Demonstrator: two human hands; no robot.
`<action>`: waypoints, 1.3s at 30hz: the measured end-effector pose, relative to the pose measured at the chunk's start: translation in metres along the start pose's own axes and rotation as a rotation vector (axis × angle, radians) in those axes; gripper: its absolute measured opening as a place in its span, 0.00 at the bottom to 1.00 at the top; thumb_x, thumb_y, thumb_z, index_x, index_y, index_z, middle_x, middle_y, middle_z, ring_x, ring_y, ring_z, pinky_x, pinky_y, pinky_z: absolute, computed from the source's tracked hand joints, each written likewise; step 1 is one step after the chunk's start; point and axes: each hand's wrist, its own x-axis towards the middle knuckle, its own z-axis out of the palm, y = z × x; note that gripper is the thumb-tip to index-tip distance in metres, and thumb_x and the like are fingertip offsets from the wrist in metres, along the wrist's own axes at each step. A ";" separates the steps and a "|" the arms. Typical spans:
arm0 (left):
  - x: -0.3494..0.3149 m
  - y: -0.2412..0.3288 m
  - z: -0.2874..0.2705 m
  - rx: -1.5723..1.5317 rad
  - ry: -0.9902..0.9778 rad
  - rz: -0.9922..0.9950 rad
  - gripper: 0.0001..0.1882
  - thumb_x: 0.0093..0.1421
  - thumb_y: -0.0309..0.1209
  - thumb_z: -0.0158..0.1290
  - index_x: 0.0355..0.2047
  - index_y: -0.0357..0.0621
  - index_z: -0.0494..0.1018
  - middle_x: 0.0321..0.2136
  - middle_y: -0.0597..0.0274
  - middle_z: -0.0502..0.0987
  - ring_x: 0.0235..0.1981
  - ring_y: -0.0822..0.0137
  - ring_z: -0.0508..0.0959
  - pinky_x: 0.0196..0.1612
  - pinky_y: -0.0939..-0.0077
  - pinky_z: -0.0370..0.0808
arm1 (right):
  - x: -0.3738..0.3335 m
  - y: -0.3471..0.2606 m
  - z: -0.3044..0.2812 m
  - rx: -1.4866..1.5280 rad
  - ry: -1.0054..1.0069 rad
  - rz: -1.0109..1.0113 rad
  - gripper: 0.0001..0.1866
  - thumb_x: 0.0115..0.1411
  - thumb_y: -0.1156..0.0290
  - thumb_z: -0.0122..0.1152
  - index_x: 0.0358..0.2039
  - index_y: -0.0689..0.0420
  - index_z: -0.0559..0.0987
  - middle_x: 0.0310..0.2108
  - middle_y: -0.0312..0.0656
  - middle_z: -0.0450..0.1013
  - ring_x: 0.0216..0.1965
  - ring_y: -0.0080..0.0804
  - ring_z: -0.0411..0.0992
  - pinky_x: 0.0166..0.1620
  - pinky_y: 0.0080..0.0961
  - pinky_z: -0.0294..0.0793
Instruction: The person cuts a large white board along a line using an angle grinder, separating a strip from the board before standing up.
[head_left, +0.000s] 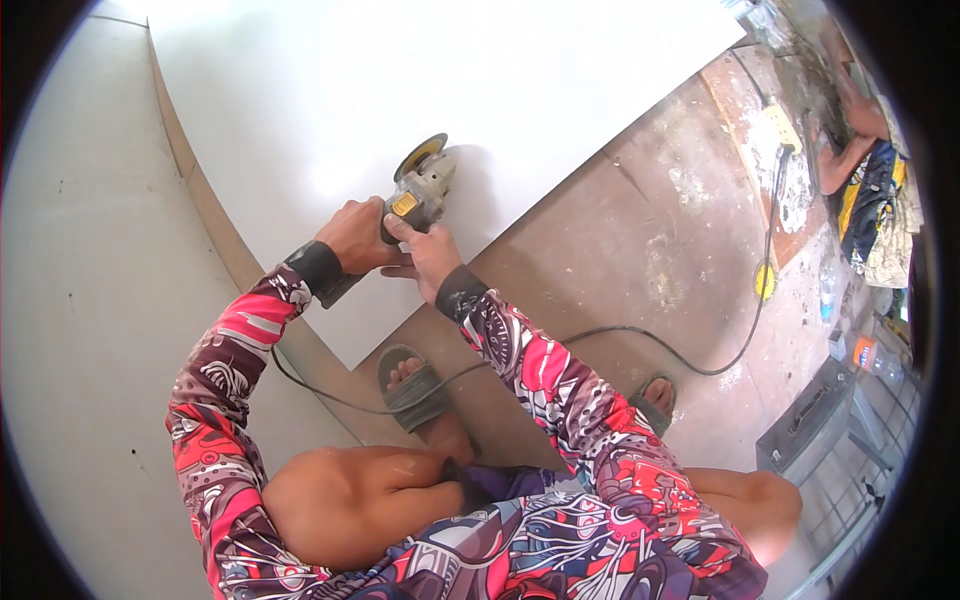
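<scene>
My left hand (pixel 352 236) is closed round the body of a grey and yellow angle grinder (pixel 424 188). Against the same tool, from its right side, my right hand (pixel 431 260) is closed, its thumb lying on the body near the yellow part. The grinder's round disc (pixel 420 156) points away from me, tilted on edge. Beneath the tool spreads a large white board (pixel 560 110), with the grinder's shadow on it. I cannot tell whether the disc touches the board or is spinning.
A black cord (pixel 640 330) runs across the dusty floor (pixel 590 240) toward a yellow power strip (pixel 780 128). At the right are a grey toolbox (pixel 806 415), an orange-labelled bottle (pixel 880 358) and another person's arm (pixel 848 160). A pale wall (pixel 90 300) rises at left.
</scene>
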 end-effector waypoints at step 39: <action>0.010 -0.013 0.011 -0.058 0.030 0.060 0.34 0.41 0.51 0.67 0.28 0.27 0.73 0.23 0.42 0.79 0.27 0.49 0.82 0.33 0.61 0.79 | 0.004 -0.001 0.001 -0.019 0.087 -0.061 0.25 0.59 0.61 0.66 0.50 0.63 0.70 0.44 0.49 0.72 0.33 0.42 0.79 0.29 0.38 0.83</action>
